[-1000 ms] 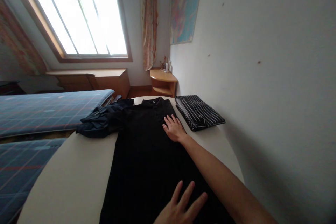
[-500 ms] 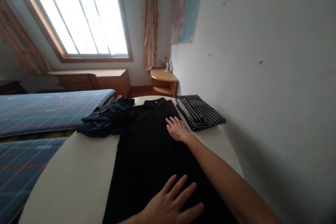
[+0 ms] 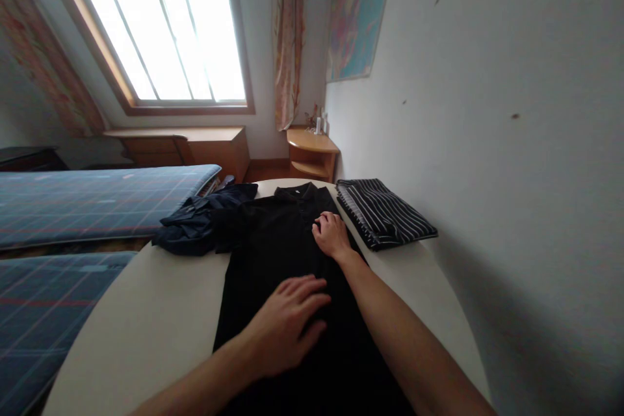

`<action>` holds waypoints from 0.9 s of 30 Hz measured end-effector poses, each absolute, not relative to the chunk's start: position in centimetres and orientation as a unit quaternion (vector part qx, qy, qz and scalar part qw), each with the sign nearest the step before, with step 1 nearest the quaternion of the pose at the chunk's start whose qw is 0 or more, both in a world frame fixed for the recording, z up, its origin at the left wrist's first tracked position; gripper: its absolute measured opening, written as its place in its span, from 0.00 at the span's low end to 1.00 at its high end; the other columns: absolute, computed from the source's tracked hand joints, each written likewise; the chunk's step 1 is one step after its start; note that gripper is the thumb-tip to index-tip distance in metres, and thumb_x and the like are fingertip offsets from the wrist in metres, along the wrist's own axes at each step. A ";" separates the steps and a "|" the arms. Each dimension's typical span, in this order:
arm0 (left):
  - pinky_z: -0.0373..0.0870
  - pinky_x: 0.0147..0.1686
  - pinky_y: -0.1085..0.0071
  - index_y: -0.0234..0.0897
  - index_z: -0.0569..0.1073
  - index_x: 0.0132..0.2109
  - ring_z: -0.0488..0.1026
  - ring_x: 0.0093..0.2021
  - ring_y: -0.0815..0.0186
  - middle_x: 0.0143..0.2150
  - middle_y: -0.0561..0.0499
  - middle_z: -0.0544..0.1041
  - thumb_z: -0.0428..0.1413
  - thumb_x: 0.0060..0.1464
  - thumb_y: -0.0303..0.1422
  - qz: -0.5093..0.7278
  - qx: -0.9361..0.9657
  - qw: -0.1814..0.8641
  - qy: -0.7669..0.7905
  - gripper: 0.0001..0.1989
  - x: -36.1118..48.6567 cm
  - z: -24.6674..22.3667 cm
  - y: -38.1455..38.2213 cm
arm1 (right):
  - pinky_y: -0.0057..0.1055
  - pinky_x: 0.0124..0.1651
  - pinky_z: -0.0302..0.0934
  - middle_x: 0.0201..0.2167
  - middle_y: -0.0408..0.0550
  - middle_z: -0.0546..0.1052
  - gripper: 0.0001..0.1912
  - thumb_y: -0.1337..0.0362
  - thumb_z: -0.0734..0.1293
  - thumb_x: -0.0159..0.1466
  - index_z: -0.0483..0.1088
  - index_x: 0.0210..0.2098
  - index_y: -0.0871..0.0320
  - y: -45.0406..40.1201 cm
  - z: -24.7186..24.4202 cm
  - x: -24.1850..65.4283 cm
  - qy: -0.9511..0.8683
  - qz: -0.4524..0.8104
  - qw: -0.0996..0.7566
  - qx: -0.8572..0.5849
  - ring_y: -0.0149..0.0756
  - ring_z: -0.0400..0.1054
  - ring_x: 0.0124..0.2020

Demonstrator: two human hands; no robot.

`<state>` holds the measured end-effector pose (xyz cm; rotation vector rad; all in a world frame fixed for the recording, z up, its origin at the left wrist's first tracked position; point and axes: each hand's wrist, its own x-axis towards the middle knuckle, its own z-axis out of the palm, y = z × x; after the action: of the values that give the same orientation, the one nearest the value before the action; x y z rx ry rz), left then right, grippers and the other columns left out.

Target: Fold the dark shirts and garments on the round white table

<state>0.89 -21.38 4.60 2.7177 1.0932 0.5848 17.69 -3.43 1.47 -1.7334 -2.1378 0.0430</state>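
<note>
Left hand (image 3: pixel 286 322), fingers loosely spread, and right hand (image 3: pixel 332 235) apart over black collared cloth shirt (image 3: pixel 263 253)
Right touches it, fingers bent (grip unclear), atop smooth white rounded worktop (image 3: pixel 146 312).

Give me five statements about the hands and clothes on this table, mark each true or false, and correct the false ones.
1. The left hand and right hand are over the black shirt. True.
2. The collar lies at the shirt's far end. True.
3. The left hand is nearer the collar. False: the right hand is.
4. The striped cloth lies right of the shirt. True.
5. The right hand is on the striped cloth. False: it is over the shirt.
</note>
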 end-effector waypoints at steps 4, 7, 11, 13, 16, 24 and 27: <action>0.59 0.66 0.57 0.38 0.72 0.57 0.61 0.66 0.56 0.66 0.42 0.64 0.50 0.64 0.31 0.337 0.744 -0.041 0.575 0.16 -4.4 3.8 -16.2 | 0.41 0.68 0.45 0.66 0.50 0.65 0.25 0.54 0.55 0.71 0.70 0.59 0.58 -3.1 0.5 18.4 -0.780 0.043 0.196 -0.593 0.45 0.53 0.67; 0.55 0.67 0.54 0.36 0.71 0.59 0.58 0.67 0.51 0.67 0.39 0.60 0.50 0.64 0.33 0.368 0.641 -0.107 0.665 0.19 -8.3 2.4 -14.0 | 0.44 0.70 0.41 0.71 0.47 0.57 0.29 0.51 0.53 0.71 0.63 0.66 0.56 -2.6 0.3 18.5 -0.777 0.052 0.168 -0.605 0.46 0.45 0.71; 0.59 0.63 0.52 0.38 0.72 0.61 0.64 0.63 0.49 0.65 0.37 0.60 0.51 0.64 0.37 0.334 0.563 -0.068 0.753 0.21 -10.9 1.2 -13.3 | 0.43 0.71 0.38 0.74 0.49 0.50 0.33 0.50 0.52 0.71 0.54 0.71 0.57 -2.3 0.3 18.6 -0.770 0.048 0.138 -0.622 0.46 0.41 0.73; 0.60 0.62 0.51 0.41 0.72 0.61 0.66 0.61 0.49 0.62 0.39 0.64 0.50 0.64 0.38 0.316 0.534 -0.044 0.783 0.21 -11.1 1.0 -13.2 | 0.43 0.71 0.36 0.73 0.49 0.50 0.33 0.50 0.52 0.71 0.54 0.71 0.58 -2.3 0.3 18.7 -0.769 0.047 0.127 -0.625 0.46 0.42 0.73; 0.58 0.63 0.49 0.45 0.71 0.62 0.66 0.60 0.48 0.60 0.41 0.66 0.50 0.65 0.41 0.291 0.516 -0.043 0.804 0.21 -10.9 0.9 -13.0 | 0.45 0.72 0.34 0.73 0.48 0.51 0.32 0.50 0.51 0.71 0.57 0.70 0.58 -2.4 0.5 19.2 -0.764 0.045 0.118 -0.633 0.47 0.43 0.73; 0.56 0.62 0.49 0.46 0.72 0.62 0.66 0.60 0.48 0.60 0.42 0.69 0.48 0.66 0.41 0.249 0.528 -0.054 0.810 0.21 -10.8 0.9 -13.0 | 0.47 0.72 0.33 0.73 0.46 0.51 0.32 0.48 0.50 0.72 0.58 0.69 0.54 -2.3 0.1 20.5 -0.759 0.041 0.113 -0.640 0.46 0.42 0.73; 0.59 0.61 0.49 0.44 0.71 0.63 0.68 0.57 0.48 0.60 0.43 0.71 0.50 0.65 0.39 0.247 0.549 -0.048 0.797 0.22 -10.7 1.3 -13.2 | 0.48 0.72 0.32 0.73 0.46 0.52 0.31 0.48 0.49 0.72 0.59 0.69 0.53 -2.4 0.0 20.5 -0.761 0.041 0.122 -0.636 0.46 0.42 0.73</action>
<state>-10.75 -13.25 1.27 1.7797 2.5826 0.7996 20.52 -2.43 0.03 -1.8548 -2.2213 0.1210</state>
